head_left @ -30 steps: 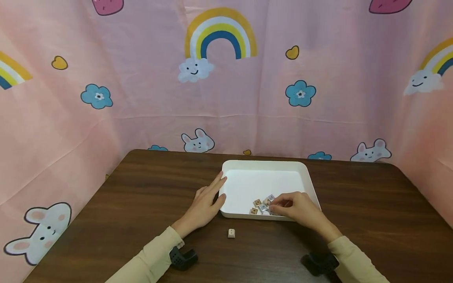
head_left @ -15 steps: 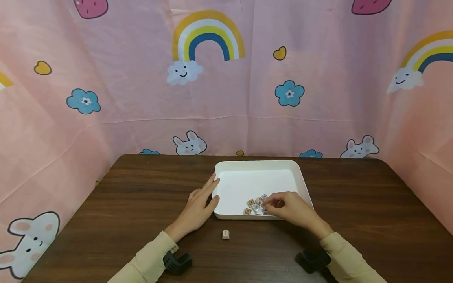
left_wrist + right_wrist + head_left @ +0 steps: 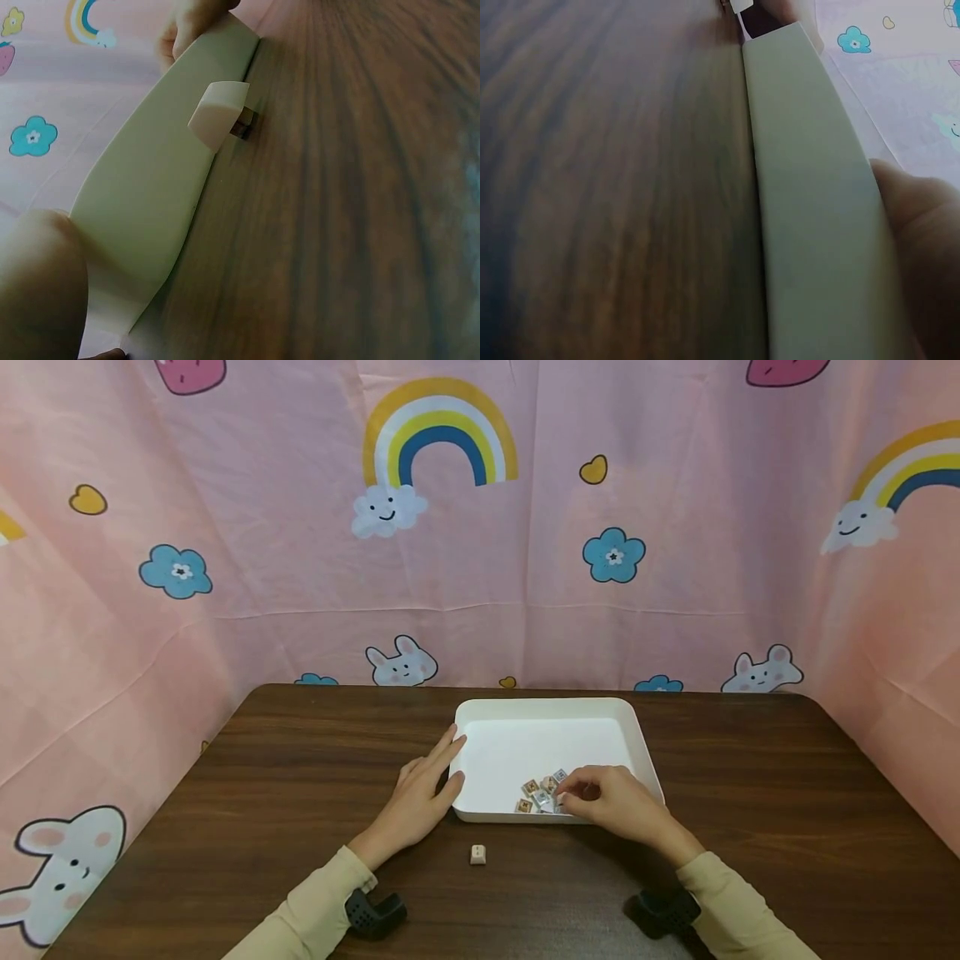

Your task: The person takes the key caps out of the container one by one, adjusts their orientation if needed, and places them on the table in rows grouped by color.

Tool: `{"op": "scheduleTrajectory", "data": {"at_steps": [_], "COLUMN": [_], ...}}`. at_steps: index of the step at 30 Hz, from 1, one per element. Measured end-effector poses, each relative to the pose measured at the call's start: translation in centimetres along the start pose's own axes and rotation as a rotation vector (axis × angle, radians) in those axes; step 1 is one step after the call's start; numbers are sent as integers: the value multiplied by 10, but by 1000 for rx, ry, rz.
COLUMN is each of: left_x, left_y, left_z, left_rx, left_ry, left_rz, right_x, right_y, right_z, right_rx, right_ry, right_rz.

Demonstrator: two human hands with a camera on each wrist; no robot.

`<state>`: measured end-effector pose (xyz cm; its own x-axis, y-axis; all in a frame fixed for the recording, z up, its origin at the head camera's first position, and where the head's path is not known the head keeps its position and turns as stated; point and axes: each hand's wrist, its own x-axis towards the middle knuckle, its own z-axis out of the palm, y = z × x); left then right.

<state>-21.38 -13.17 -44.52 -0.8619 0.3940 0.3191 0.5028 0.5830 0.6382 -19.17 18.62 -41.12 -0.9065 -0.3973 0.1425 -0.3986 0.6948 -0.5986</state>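
Observation:
Several small keycaps (image 3: 531, 787) lie in the near part of a white tray (image 3: 480, 752), some with their undersides up. My right hand (image 3: 622, 802) reaches over the tray's near rim. Its thumb and index finger are bent together and pinch at a keycap on the right of the pile, which they mostly hide. At the tray's left end, my left hand (image 3: 420, 797) rests against the rim with its fingers extended. One cream keycap (image 3: 477, 855) sits alone on the table before the tray. In the left wrist view, this keycap (image 3: 219, 114) stands close to the tray wall (image 3: 150, 165).
A dark brown wooden table (image 3: 337, 735) carries the tray. Behind it hangs a pink patterned cloth (image 3: 300, 527), which also runs along both sides. A black wrist device (image 3: 375, 916) sits on the left sleeve, another (image 3: 662, 912) on the right.
The head view has turned slightly right, so everything appears shifted left. Both hands keep their places at the tray, with only slight movement of the right fingertips among the keycaps.

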Motion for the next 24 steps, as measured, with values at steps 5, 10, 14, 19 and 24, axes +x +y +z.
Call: {"op": "scheduleTrajectory", "data": {"at_steps": [5, 10, 14, 19, 24], "left_x": [1, 1, 1, 1, 0], "left_y": [0, -1, -1, 0, 0], "left_z": [0, 0, 0, 0, -1], "left_rx": [4, 3, 1, 4, 4], "left_ry": [0, 1, -2, -4, -3], "left_rz": [10, 17, 18, 15, 6], "right_x": [-2, -1, -2, -2, -2], "right_y": [0, 2, 3, 3, 2], "right_z": [2, 3, 2, 3, 3], "right_rx": [31, 73, 87, 82, 89], "right_ry": [85, 152, 174, 190, 188], "right_rz": [-31, -64, -43, -61, -83]}}
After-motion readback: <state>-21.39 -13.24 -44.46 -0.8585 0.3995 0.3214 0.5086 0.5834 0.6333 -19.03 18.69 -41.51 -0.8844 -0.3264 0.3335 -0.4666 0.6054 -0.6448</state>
